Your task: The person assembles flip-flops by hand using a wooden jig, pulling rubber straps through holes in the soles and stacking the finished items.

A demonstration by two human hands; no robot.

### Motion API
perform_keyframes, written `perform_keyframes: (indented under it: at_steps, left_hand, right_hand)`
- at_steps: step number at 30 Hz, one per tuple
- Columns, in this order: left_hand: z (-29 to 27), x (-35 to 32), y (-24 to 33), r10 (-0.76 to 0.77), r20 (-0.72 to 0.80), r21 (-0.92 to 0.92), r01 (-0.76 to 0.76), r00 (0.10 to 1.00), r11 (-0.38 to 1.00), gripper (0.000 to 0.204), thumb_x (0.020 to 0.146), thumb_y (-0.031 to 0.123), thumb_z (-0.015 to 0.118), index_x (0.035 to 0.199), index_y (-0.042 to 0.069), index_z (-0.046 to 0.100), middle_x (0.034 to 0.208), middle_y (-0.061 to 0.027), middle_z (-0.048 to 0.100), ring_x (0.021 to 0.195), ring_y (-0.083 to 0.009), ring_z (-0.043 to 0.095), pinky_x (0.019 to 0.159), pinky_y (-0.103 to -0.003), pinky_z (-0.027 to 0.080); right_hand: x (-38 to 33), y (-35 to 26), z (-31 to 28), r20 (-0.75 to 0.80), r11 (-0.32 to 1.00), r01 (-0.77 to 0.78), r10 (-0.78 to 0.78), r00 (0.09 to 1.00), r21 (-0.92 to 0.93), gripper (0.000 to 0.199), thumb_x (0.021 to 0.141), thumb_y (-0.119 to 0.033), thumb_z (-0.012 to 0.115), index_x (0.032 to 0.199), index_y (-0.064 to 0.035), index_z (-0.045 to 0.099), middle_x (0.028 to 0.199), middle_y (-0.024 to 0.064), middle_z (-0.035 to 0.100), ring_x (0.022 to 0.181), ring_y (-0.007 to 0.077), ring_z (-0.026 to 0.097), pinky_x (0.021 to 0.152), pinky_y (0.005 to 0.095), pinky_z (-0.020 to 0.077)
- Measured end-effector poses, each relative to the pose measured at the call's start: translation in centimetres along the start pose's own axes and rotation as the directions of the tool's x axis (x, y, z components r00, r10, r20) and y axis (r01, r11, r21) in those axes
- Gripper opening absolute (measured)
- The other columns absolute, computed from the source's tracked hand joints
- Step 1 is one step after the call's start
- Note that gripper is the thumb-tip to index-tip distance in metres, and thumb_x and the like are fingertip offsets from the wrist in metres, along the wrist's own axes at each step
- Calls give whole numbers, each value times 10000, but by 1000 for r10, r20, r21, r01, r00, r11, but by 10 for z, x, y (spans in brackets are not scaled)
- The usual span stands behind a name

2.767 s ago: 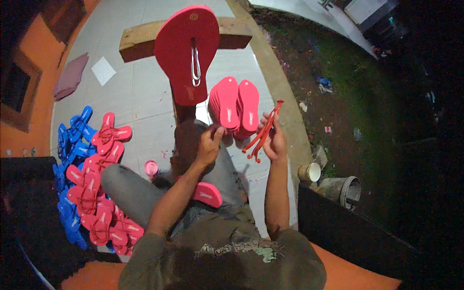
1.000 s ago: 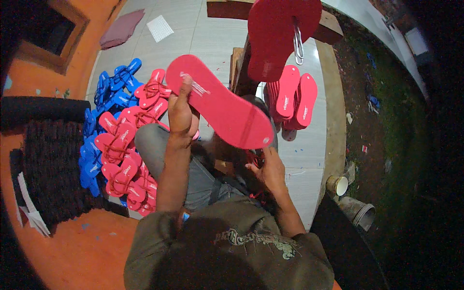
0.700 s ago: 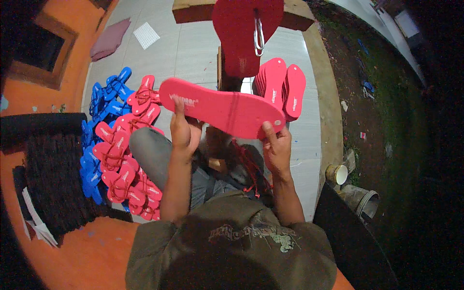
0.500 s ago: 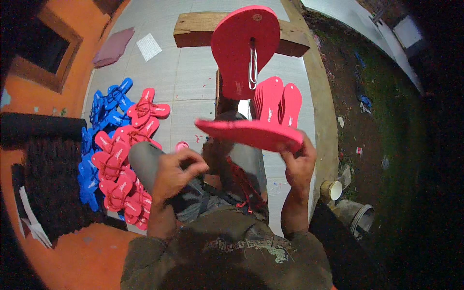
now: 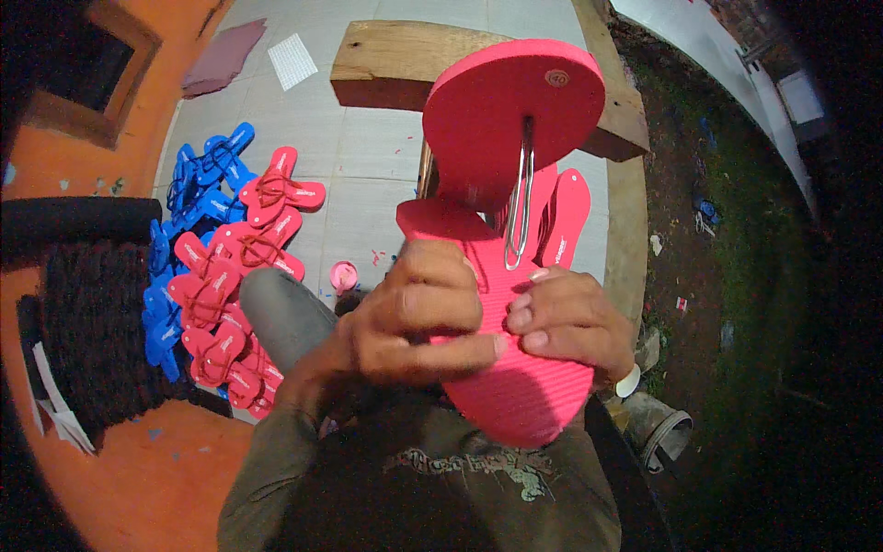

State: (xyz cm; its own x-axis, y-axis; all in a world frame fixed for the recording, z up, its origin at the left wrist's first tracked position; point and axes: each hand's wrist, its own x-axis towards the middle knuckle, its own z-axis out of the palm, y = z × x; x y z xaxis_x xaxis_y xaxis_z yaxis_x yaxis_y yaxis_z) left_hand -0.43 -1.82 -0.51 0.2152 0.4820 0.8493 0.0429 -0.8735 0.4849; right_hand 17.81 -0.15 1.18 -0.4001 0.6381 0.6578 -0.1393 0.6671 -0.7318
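A pink flip-flop sole [image 5: 520, 400] with a ribbed face is tilted up in front of my chest. My right hand [image 5: 579, 322] grips its right side, fingers lying across the ribbed face. Curled closed, my left hand [image 5: 418, 308] presses against the left part of the same sole; anything inside those fingers is hidden. Just above stands another pink sole [image 5: 506, 110], set on the wooden beam, and a long bent metal wire loop [image 5: 521, 198] hangs from its hole. The loop's lower end reaches in front of the held sole, close to my right fingertips.
The wooden beam [image 5: 386, 64] crosses beyond my hands. Several pink soles [image 5: 567, 216] stand stacked behind the wire. To the left lie piles of strapped pink flip-flops [image 5: 207, 294] and blue flip-flops [image 5: 221, 166]. A small pink round container [image 5: 343, 275] sits near my knee [image 5: 280, 308].
The sole has turned from edge-on to face-up and come beneath the wire loop. My left hand has moved right onto it. My view has shifted closer to the beam.
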Motion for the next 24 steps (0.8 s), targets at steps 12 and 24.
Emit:
perform_keyframes:
  at_steps: [12, 24]
  left_hand:
    - [-6, 16, -25, -27, -36, -37, 25, 999, 999, 245, 578, 25, 677, 813, 44, 614, 834, -51, 533, 745, -209, 521, 664, -368, 457]
    - [-7, 13, -30, -112, -51, 33, 113, 992, 993, 159, 659, 106, 615, 815, 75, 605, 807, -32, 569, 733, -191, 518, 656, -344, 426]
  right_hand:
    - [20, 21, 0, -81, 985, 161, -166, 983, -68, 63, 744, -126, 573, 763, -67, 556, 797, 101, 629, 768, 235, 606, 752, 404, 478]
    - [18, 18, 8, -153, 997, 51, -58, 987, -49, 111, 768, -166, 557, 774, -56, 561, 798, 109, 621, 759, 261, 603, 767, 411, 471]
